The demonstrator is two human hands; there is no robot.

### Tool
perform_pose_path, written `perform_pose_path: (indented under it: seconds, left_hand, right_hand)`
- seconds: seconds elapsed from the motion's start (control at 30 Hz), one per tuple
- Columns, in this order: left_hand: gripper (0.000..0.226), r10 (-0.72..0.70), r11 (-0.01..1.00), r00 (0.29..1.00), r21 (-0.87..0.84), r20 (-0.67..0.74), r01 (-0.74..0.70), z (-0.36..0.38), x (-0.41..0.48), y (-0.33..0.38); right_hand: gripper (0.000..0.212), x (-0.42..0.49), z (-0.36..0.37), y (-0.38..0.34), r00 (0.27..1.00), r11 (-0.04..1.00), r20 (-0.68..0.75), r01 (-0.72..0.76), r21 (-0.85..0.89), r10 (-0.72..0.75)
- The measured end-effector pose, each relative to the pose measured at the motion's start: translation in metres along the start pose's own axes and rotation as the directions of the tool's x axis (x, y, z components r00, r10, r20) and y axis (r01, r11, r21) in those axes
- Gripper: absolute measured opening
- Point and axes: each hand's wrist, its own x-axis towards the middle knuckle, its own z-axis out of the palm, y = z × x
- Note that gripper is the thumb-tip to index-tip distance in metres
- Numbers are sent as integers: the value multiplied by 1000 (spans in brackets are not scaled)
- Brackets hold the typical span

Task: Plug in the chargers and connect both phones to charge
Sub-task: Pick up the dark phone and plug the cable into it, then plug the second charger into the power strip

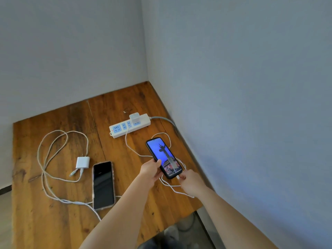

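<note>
Left hand (151,169) clamps the lit phone (164,158) by its edges, tilted above the tabletop (59,221); right hand (190,182) pinches the cable plug (178,177) at its lower end. Phone: rigid, slick, likely fragile. Cable: limp. Dark phone (103,185) and unplugged charger (82,162) lie beyond the left hand.
</note>
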Motion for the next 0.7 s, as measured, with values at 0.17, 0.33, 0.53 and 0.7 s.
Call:
perform_pose_path:
  seconds: [0.17, 0.33, 0.53, 0.7]
  left_hand:
    - [39, -7, 995, 1000, 98, 27, 5, 7, 43, -16]
    - [41, -37, 989, 999, 144, -18, 39, -3, 64, -23]
    - [32, 71, 957, 985, 291, -160, -21, -15, 55, -29]
    - [33, 302, 882, 920, 439, -249, -171, -52, 34, -20]
  right_hand:
    - [17, 25, 14, 22, 999, 998, -38, -14, -59, 12]
    - [15, 37, 26, 30, 999, 998, -40, 11, -70, -14]
    - [20, 34, 27, 20, 995, 992, -86, 42, -120, -53]
    - [24, 36, 28, -18, 989, 974, -66, 118, -196, -133]
